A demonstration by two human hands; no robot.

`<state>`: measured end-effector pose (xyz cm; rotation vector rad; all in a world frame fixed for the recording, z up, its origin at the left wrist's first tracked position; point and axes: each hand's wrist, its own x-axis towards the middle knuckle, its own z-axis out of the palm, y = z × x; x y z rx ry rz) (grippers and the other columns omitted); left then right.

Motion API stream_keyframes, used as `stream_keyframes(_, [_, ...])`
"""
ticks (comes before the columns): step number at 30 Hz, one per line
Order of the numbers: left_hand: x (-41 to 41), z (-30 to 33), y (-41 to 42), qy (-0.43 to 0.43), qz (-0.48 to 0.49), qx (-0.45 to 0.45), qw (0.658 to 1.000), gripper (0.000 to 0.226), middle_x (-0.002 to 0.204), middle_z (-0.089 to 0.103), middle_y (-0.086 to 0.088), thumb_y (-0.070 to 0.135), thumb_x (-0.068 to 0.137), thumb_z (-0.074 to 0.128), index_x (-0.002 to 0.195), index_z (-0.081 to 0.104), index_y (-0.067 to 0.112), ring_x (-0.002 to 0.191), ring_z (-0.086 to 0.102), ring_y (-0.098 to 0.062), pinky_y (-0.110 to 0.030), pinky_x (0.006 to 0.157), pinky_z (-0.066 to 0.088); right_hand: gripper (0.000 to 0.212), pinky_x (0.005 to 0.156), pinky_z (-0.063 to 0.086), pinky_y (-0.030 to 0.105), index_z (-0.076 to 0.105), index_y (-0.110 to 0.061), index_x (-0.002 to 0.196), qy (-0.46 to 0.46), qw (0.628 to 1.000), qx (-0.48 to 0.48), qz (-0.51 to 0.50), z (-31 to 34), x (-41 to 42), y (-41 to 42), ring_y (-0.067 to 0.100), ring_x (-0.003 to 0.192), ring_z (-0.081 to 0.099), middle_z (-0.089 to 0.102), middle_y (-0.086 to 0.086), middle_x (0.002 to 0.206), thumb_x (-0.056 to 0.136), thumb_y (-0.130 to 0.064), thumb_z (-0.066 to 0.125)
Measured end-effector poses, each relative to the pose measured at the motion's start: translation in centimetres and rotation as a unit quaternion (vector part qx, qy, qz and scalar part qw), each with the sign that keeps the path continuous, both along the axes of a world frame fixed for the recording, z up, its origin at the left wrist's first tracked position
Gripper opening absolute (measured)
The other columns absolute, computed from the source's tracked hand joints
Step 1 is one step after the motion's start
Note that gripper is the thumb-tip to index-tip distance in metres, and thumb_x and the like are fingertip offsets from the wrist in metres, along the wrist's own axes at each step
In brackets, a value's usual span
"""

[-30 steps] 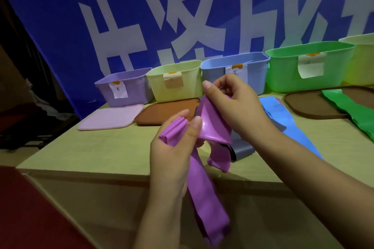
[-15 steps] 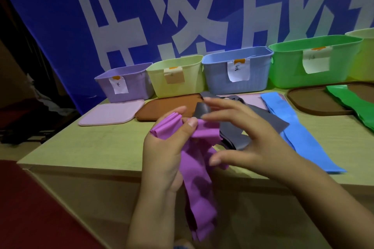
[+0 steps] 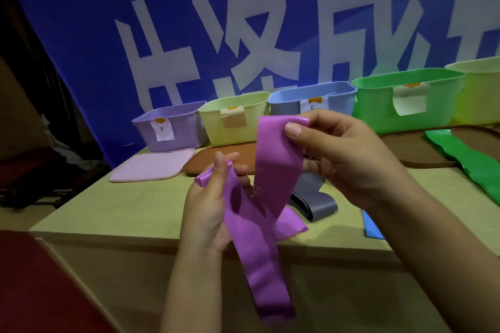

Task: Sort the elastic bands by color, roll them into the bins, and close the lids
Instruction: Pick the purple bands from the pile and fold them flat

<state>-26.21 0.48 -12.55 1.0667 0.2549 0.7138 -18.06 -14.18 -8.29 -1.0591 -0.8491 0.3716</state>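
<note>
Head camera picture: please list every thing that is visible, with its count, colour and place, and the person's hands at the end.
purple band: 1, purple, held in front of the table edge, its loop hanging below
grey band: 1, grey, on the table behind the purple band
blue band: 1, blue, on the table, mostly hidden by the right arm
green band: 1, green, far right, lying partly on a brown lid
bins: 5, purple, pale yellow, blue, green, pale yellow, in a row at the back, all open
lids: 3 seen, pink at left, two brown
table: 1, light wood
banner: 1, blue with white characters, behind
left hand: grip on one end of the purple band
right hand: pinches the other end, higher up
</note>
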Motion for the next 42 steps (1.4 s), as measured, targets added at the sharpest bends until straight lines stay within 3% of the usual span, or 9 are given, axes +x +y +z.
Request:
stream_keyframes(6, [-0.6, 0.7, -0.4, -0.029, -0.036, 0.026, 0.999, 0.018, 0.066, 0.065, -0.003, 0.011, 0.088, 0.056, 0.102, 0.063, 0.003, 0.056, 0.058, -0.01, -0.021, 0.059, 0.054, 0.011, 0.048, 0.048, 0.016, 0.062, -0.011, 0.08, -0.036, 0.996, 0.07, 0.041, 4.2, -2.6, -2.0, 0.005, 0.054, 0.061, 0.065, -0.004, 0.064, 0.07, -0.015, 0.061])
stream_keyframes(12, [-0.8, 0.9, -0.5, 0.017, -0.006, 0.026, 0.999, 0.026, 0.074, 0.066, -0.011, 0.022, 0.096, 0.052, 0.108, 0.064, 0.002, 0.066, 0.061, -0.023, -0.031, 0.058, 0.052, 0.006, 0.056, 0.05, 0.018, 0.07, -0.016, 0.078, -0.066, 0.994, 0.053, 0.069, 3.7, -2.8, -1.8, 0.008, 0.062, 0.062, 0.067, -0.003, 0.069, 0.072, -0.018, 0.068])
stream_keyframes(15, [-0.9, 0.6, -0.6, 0.048, 0.001, 0.046, 0.998, 0.02, 0.062, 0.068, -0.005, 0.022, 0.095, 0.054, 0.099, 0.068, 0.009, 0.053, 0.065, -0.016, -0.024, 0.045, 0.052, 0.003, 0.061, 0.049, 0.019, 0.07, -0.013, 0.076, -0.059, 0.996, 0.004, 0.066, 1.2, -3.0, -0.6, 0.008, 0.066, 0.061, 0.066, -0.002, 0.07, 0.074, -0.015, 0.071])
stream_keyframes(16, [-0.9, 0.5, -0.7, 0.049, 0.001, 0.051, 0.998, 0.018, 0.065, 0.07, -0.004, 0.025, 0.094, 0.056, 0.094, 0.07, 0.015, 0.055, 0.067, -0.014, -0.026, 0.047, 0.054, 0.005, 0.058, 0.048, 0.015, 0.067, -0.011, 0.076, -0.055, 0.997, -0.005, 0.052, 0.2, -3.2, -0.1, 0.005, 0.064, 0.059, 0.065, -0.004, 0.067, 0.073, -0.015, 0.071])
stream_keyframes(19, [-0.6, 0.5, -1.5, -0.006, -0.043, 0.02, 0.999, 0.024, 0.083, 0.068, -0.012, 0.035, 0.085, 0.057, 0.09, 0.074, 0.019, 0.078, 0.066, -0.024, -0.039, 0.075, 0.056, 0.006, 0.057, 0.048, 0.012, 0.068, -0.011, 0.076, -0.057, 0.998, -0.01, 0.003, -2.8, -3.8, 1.2, 0.002, 0.063, 0.061, 0.069, -0.001, 0.068, 0.073, -0.014, 0.072])
stream_keyframes(24, [0.5, -0.6, -1.7, -0.056, -0.109, -0.052, 0.991, 0.03, 0.074, 0.066, -0.007, 0.035, 0.079, 0.053, 0.084, 0.069, 0.009, 0.066, 0.065, -0.018, -0.027, 0.061, 0.057, 0.013, 0.085, 0.053, 0.033, 0.075, -0.02, 0.08, -0.06, 0.993, 0.0, -0.099, -5.2, -3.2, 2.2, 0.016, 0.093, 0.068, 0.073, 0.004, 0.095, 0.067, -0.018, 0.074])
stream_keyframes(28, [0.9, -1.4, -1.6, -0.055, -0.179, -0.084, 0.979, 0.041, 0.082, 0.068, -0.011, 0.044, 0.079, 0.052, 0.087, 0.07, 0.008, 0.076, 0.067, -0.021, -0.029, 0.072, 0.057, 0.025, 0.075, 0.052, 0.019, 0.069, -0.026, 0.085, -0.07, 0.991, 0.029, -0.114, -5.3, -3.2, 2.6, 0.008, 0.084, 0.067, 0.073, -0.006, 0.095, 0.067, -0.01, 0.076])
stream_keyframes(35, [1.1, -2.0, -1.2, -0.061, -0.281, -0.094, 0.953, 0.057, 0.115, 0.061, -0.025, 0.054, 0.079, 0.052, 0.107, 0.067, 0.006, 0.107, 0.06, -0.036, -0.043, 0.096, 0.047, 0.052, 0.07, 0.054, 0.032, 0.052, -0.024, 0.097, -0.04, 0.992, 0.003, -0.12, -5.1, -2.5, 2.5, 0.021, 0.07, 0.061, 0.071, 0.007, 0.094, 0.058, -0.015, 0.084])
stream_keyframes(42, [1.5, -2.7, -1.4, -0.078, -0.31, -0.094, 0.943, 0.055, 0.124, 0.053, -0.025, 0.051, 0.086, 0.053, 0.115, 0.062, 0.005, 0.118, 0.05, -0.037, -0.048, 0.109, 0.033, 0.051, 0.063, 0.054, 0.024, 0.05, -0.029, 0.098, -0.052, 0.988, -0.023, -0.144, -5.0, -2.2, 2.4, 0.016, 0.061, 0.06, 0.067, 0.006, 0.075, 0.056, -0.024, 0.078])
